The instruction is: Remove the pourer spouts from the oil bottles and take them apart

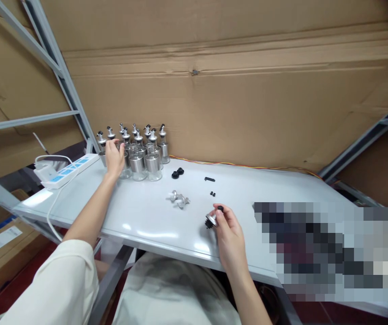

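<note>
My left hand (114, 158) reaches to the back left of the white table (146, 221) and wraps around one glass bottle in a group of several small glass bottles with metal pourer tops (144, 153). My right hand (227, 230) is near the front edge, fingers pinched on a small metal pourer cap with black parts (211, 220). Another metal pourer piece (179, 199) lies loose on the table between my hands.
Two black round caps (177, 173), a black strip (209, 179) and tiny black bits (212, 194) lie mid-table. A white and blue power strip (65, 170) with its cable sits at the left end. Cardboard sheets form the back wall. Metal shelf frames stand on both sides.
</note>
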The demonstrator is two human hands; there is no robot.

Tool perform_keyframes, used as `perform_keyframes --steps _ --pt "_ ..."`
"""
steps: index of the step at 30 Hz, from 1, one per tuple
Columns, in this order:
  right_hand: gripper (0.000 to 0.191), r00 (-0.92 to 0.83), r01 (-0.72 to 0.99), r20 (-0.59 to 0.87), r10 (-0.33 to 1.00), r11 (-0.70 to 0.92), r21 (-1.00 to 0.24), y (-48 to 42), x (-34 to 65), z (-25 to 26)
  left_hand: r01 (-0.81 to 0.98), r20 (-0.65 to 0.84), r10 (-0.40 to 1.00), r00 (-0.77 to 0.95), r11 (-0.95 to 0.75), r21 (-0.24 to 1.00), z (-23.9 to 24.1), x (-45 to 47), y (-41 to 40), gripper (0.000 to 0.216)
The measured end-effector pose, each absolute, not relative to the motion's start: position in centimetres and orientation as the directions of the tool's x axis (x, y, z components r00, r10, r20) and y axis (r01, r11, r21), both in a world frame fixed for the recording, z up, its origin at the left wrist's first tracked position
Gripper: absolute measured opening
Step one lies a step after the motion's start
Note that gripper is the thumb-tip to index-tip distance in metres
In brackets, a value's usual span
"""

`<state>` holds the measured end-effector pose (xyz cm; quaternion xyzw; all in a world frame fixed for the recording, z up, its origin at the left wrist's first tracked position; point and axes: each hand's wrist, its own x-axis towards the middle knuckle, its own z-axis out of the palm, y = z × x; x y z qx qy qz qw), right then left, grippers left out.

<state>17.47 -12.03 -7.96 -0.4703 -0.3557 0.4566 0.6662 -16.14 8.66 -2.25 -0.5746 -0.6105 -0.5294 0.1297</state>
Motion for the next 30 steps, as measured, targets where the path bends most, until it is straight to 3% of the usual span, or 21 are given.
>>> perform_keyframes --steps 7,9,11,14,16,18,24,30 --pt "0.038 0.29 -0.249 0.045 0.956 0.121 -0.961 -12.2 17.3 -7.5 0.847 0.827 0.473 -0.305 -0.261 0.462 -1.3 -13.8 5.2 0.041" --pt "0.038 0.279 -0.244 0.043 0.959 0.114 -0.963 -12.3 17.1 -7.2 0.81 0.805 0.531 -0.265 -0.33 0.485 -0.2 -11.4 2.5 0.039" --pt "0.038 0.276 -0.217 0.052 0.96 0.115 -0.969 -12.3 17.0 -6.8 0.725 0.723 0.678 -0.137 -0.429 0.539 0.5 -8.2 -1.1 0.032" --pt "0.038 0.273 -0.149 0.093 0.958 0.137 -0.979 -12.4 16.8 -6.4 0.536 0.447 0.877 0.176 -0.466 0.704 0.0 -2.9 -6.8 0.034" --pt "0.036 0.264 -0.104 0.133 0.955 0.165 -0.981 -12.4 16.7 -6.4 0.406 0.277 0.874 0.4 -0.44 0.801 -1.4 0.0 -9.6 0.049" --pt "0.033 0.26 -0.069 0.171 0.95 0.195 -0.978 -12.4 16.6 -6.6 0.313 0.217 0.839 0.499 -0.408 0.858 -3.2 2.0 -11.2 0.06" --pt "0.032 0.249 0.077 0.247 0.936 0.236 -0.969 -12.0 16.5 -7.2 0.202 0.209 0.884 0.418 -0.314 0.928 -6.6 3.2 -11.6 0.032" --pt "0.027 0.086 0.266 0.419 0.904 0.384 -0.884 -11.7 17.1 -7.1 0.15 0.136 0.93 0.341 -0.197 0.969 -7.3 2.9 -11.3 0.027"
